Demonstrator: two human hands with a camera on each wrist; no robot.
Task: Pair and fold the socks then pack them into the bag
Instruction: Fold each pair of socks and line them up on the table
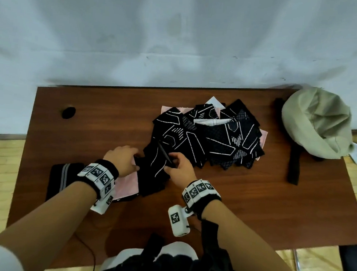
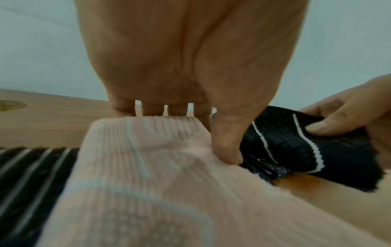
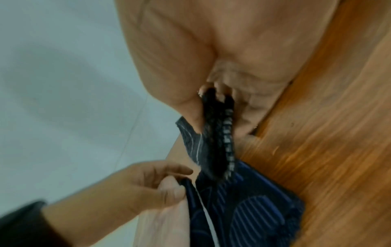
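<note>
A black sock with white lines [image 1: 153, 174] lies on the table's near middle, between both hands. My left hand [image 1: 135, 160] pinches its left edge; the thumb [image 2: 226, 142] presses down where the black sock [image 2: 296, 150] meets a pink sock [image 2: 148, 167]. My right hand [image 1: 172, 162] pinches the raised right edge of the black sock [image 3: 217, 137] between thumb and fingers. The pink sock [image 1: 126, 184] lies flat under my left wrist. A pile of black patterned socks [image 1: 211, 138] over pink ones sits behind. The beige bag [image 1: 317, 125] slumps open at the far right.
A black sock with grey stripes [image 1: 63, 179] lies at the near left, beside the pink one. The bag's black strap [image 1: 295, 161] trails toward the front. A round cable hole [image 1: 68, 112] is at the table's [image 1: 242, 204] left. A white wall runs along the table's back edge.
</note>
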